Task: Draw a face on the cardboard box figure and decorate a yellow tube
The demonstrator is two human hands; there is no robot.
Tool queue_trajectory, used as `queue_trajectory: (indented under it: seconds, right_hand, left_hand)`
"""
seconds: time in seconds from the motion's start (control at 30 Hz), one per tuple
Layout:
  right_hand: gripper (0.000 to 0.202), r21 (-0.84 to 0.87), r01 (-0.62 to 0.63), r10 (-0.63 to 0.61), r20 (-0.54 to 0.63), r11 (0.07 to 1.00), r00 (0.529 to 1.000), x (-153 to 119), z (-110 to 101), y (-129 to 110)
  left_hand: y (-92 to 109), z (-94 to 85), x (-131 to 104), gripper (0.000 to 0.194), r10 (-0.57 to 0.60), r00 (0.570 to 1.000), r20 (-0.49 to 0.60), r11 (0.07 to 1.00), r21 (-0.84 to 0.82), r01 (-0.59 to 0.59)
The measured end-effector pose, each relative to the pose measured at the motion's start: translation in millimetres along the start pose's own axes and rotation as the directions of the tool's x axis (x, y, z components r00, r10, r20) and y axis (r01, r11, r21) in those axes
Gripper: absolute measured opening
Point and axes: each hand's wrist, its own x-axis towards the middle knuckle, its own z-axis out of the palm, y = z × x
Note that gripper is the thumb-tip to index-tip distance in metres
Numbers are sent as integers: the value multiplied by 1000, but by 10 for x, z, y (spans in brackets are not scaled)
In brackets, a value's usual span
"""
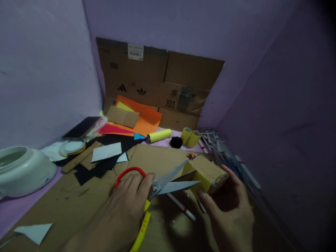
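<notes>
Left hand (pixel 128 204) grips parted scissors (pixel 173 187) at a cardboard box (pixel 208 169) (contact unclear) pinched by the right hand (pixel 232 218); the apparent cutting step calls for steadiness.

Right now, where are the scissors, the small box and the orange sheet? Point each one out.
Scissors (pixel 154 188): head view, on the pivot screw.
Small box (pixel 208 169): head view, on the brown cardboard top.
Orange sheet (pixel 149 120): head view, on the uncovered right part.
</notes>
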Motion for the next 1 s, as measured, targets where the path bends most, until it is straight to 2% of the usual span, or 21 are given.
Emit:
queue_trajectory:
  seconds: [0.2,0.47,0.63,1.0]
  right_hand:
    - [70,6,-3,3,-10,1000,1000,-4,15,-27]
    - [71,3,7,-7,-12,1000,1000,-9,5,-26]
    - [71,1,0,0,11,1000,1000,-7,-12,-1]
    - [70,4,-5,5,-8,1000,1000,-15,14,-17]
  left_hand:
    - [18,-29,30,59,-20,1000,21,1000,13,20]
    - [29,-40,6,57,70,992,-103,990,133,-56]
    - [4,6,-17,59,72,990,-124,991,118,-57]
    - [28,-35,-3,58,88,987,-132,991,108,-74]
